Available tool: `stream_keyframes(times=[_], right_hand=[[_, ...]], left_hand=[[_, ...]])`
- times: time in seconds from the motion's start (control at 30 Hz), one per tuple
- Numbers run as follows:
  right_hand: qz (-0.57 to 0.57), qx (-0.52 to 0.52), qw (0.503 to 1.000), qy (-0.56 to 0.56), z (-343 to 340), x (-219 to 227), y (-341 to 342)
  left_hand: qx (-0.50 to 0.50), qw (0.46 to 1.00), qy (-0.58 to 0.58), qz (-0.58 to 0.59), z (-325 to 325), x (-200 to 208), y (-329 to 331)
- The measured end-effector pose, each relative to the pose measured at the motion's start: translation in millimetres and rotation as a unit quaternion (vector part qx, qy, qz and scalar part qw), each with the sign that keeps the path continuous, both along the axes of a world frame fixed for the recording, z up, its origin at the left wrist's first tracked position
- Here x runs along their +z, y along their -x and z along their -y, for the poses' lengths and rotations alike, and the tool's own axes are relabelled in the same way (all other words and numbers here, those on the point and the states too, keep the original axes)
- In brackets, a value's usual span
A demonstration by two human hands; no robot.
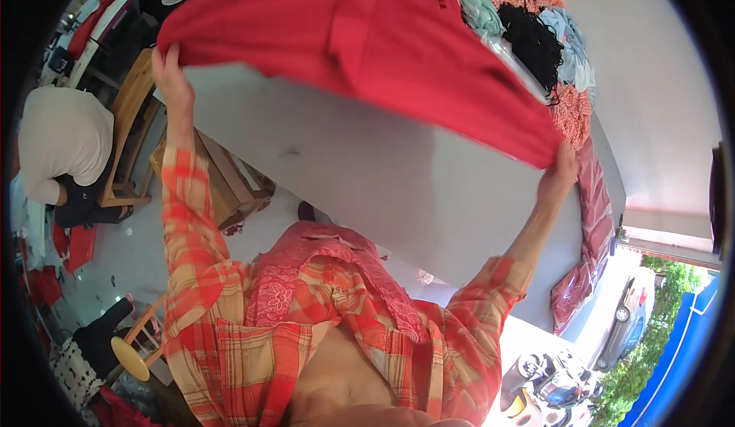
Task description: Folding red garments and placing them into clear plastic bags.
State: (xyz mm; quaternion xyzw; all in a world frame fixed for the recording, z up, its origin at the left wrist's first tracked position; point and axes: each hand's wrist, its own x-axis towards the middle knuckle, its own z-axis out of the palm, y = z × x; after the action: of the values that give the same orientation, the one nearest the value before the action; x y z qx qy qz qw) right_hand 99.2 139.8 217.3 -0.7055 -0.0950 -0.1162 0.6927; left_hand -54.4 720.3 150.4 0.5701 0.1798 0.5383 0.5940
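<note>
A wide piece of red cloth (306, 40) hangs stretched in the air between my two hands, above a pale grey table (367, 174). My left hand (172, 78) grips its left end, fingers closed on the edge. At the right end, my right hand (563, 168) is closed round the cloth's lower corner. The cloth bows upward in the middle, is a little blurred, and hides the far part of the table. Whether it is a finished garment I cannot tell.
Piled clothes (528, 36) lie at the table's far right, with plastic-wrapped dark red packs (586, 235) along its right edge. A cardboard box (222, 178) and a wooden bench (130, 128) stand left. Beyond them a person in a pale shirt (65, 136) bends over. A stool (132, 358) is lower left.
</note>
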Motion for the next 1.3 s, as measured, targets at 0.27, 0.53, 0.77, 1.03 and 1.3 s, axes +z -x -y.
stream_keyframes(times=[0.27, 0.53, 0.77, 1.03, 1.3], right_hand=[[-0.308, 0.088, 0.921, 0.222, 33.3, -158.7, 95.9], [-0.015, -0.023, 0.867, 0.497, -35.8, -146.0, 92.9], [0.159, 0.008, 0.734, 0.66, -53.6, -193.5, 94.1], [0.083, -0.01, 0.73, 0.678, 20.0, -184.7, 140.5], [-0.098, -0.178, 0.896, 0.394, -39.0, -131.7, 33.9]], left_hand=[[-0.044, 0.933, 0.058, -0.352, 21.3, -140.6, 128.0], [0.164, 0.857, -0.241, -0.426, 61.7, -133.7, 89.7], [0.073, 0.73, -0.427, -0.528, 94.3, -148.6, 68.8], [-0.076, 0.728, -0.511, -0.451, 101.1, -139.7, 34.0], [0.037, 0.841, -0.413, -0.347, 57.3, -113.2, -63.6]])
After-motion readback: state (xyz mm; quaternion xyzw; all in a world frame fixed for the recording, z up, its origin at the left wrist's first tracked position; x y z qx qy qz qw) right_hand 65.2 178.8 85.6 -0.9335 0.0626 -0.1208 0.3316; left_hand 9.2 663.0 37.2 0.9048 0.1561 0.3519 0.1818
